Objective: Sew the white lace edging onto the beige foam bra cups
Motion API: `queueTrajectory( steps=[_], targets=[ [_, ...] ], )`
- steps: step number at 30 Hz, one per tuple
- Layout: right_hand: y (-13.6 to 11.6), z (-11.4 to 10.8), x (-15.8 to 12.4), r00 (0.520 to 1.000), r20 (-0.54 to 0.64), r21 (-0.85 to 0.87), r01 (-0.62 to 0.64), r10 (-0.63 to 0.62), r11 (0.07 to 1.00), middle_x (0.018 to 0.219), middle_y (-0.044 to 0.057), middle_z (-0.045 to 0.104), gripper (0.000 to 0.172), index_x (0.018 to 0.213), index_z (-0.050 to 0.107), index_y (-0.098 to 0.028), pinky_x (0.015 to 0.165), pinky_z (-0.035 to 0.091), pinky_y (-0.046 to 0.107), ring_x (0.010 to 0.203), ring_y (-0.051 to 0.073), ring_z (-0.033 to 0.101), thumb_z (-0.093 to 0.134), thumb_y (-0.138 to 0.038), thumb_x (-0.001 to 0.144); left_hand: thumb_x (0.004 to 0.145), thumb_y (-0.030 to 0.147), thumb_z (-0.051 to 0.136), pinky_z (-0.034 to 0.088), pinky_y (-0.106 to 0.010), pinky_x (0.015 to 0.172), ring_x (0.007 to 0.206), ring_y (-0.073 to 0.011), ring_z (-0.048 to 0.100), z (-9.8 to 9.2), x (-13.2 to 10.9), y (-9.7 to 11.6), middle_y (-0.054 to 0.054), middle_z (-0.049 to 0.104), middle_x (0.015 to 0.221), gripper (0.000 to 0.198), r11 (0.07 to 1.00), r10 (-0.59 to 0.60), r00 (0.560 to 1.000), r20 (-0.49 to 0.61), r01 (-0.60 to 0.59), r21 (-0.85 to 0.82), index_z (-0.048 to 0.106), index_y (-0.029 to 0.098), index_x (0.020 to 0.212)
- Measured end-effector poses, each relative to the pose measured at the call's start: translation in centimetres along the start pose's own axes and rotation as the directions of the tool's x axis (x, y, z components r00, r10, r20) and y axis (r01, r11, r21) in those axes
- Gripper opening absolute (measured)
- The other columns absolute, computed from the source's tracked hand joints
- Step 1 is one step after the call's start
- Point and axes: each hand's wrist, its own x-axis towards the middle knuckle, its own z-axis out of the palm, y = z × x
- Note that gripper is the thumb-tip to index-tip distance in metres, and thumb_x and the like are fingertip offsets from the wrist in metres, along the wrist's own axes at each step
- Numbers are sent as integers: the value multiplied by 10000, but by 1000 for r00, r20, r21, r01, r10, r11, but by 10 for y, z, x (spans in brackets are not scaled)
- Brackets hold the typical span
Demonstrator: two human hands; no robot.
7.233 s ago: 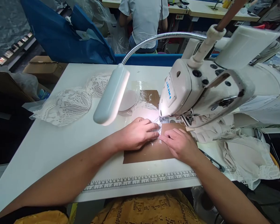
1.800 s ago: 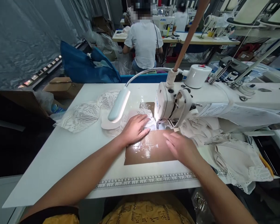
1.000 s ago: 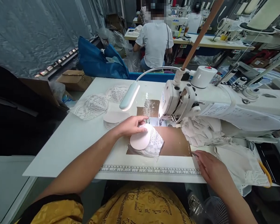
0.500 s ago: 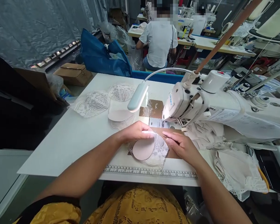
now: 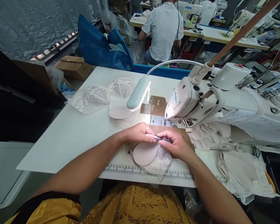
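Note:
My left hand (image 5: 142, 132) is closed, pinching the top edge of a white lace bra cup (image 5: 164, 158) with a smooth pale pad (image 5: 144, 153) on it. The cup hangs over the table's front edge area, across the printed ruler. In my closed right hand (image 5: 177, 143) is a slim dark metal tool (image 5: 166, 140), its kind hard to make out. Its tip meets the cup's edge right beside my left fingertips. Just beyond both hands stands the needle area of a white sewing machine (image 5: 180, 96).
A lamp (image 5: 138, 93) on a bendable neck hangs over the white table (image 5: 67, 140). Lace cups (image 5: 96, 98) lie at the left back. Fabric pieces (image 5: 208, 135) and a lace stack (image 5: 245, 174) lie right. Beyond the table are a blue bag (image 5: 100, 46) and a seated person (image 5: 164, 31).
My right hand has moved left, bringing the dark tool against the cup's edge by my left fingers. The view has shifted slightly, with the sewing machine appearing farther right.

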Motion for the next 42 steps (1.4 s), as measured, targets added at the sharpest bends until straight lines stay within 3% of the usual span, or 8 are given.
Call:
queueTrajectory(
  steps=[17, 22, 25, 28, 32, 37, 40, 42],
  targets=[
    [4, 7, -3, 999, -4, 20, -44, 44, 999, 923, 9, 718, 145, 938, 703, -236, 749, 490, 294, 855, 172, 649, 608, -305, 854, 804, 487, 663, 163, -227, 460, 518, -70, 248, -1, -1, 3, 46, 302, 559, 429, 995, -80, 992, 95, 74, 70, 562, 121, 605],
    [9, 11, -1, 990, -98, 157, -85, 102, 984, 935, 32, 680, 272, 1044, 647, -207, 746, 502, 297, 847, 174, 636, 627, -378, 833, 821, 448, 637, 296, -213, 495, 562, -98, 412, 2, 0, 5, 4, 498, 614, 345, 993, -76, 996, 46, 72, 92, 666, 122, 714],
    [6, 12, 1, 991, -36, 129, -127, 132, 983, 901, 22, 661, 449, 1189, 593, -216, 727, 495, 302, 832, 184, 621, 676, -393, 785, 806, 369, 653, 395, -219, 599, 702, -141, 541, 0, -2, 8, -34, 638, 790, 244, 993, -29, 997, 78, 19, 118, 715, 142, 873],
    [3, 9, 0, 989, -4, -9, -150, 150, 989, 820, 14, 657, 221, 970, 679, -207, 688, 458, 293, 777, 179, 591, 608, -354, 821, 743, 213, 658, 426, -219, 665, 828, -166, 589, -9, -8, 17, -39, 665, 979, 336, 971, -93, 986, 139, 59, 233, 676, 181, 1078],
    [4, 2, -6, 979, 5, -28, -204, 204, 979, 652, -30, 545, 139, 741, 598, -203, 518, 365, 251, 574, 128, 485, 555, -316, 810, 722, 145, 592, 391, -213, 594, 713, -145, 565, -18, -23, 33, -13, 647, 890, 490, 859, -209, 978, -21, 194, 474, 608, 194, 1209],
    [9, -1, -13, 976, 14, 10, -219, 218, 976, 605, -52, 456, 100, 745, 562, -212, 485, 309, 235, 532, 111, 412, 542, -295, 799, 823, 234, 545, 382, -235, 645, 750, -160, 551, -18, -48, 47, -33, 635, 867, 260, 792, -10, 968, -249, 160, 590, 661, 164, 1045],
    [10, -1, -15, 992, -37, -8, -117, 117, 993, 684, -25, 523, 100, 740, 579, -204, 553, 340, 245, 623, 129, 453, 547, -280, 797, 843, 386, 585, 377, -239, 634, 746, -166, 554, -15, -66, 41, -39, 642, 846, 269, 819, -56, 942, -331, 233, 524, 687, 162, 950],
    [9, -1, -17, 996, -57, 11, -73, 73, 997, 715, -13, 545, 101, 748, 588, -204, 585, 357, 254, 656, 140, 469, 547, -280, 799, 811, 465, 633, 396, -239, 640, 744, -164, 571, -9, -73, 29, -40, 655, 863, 354, 901, -190, 946, -261, 273, 336, 693, 161, 983]
  ],
)
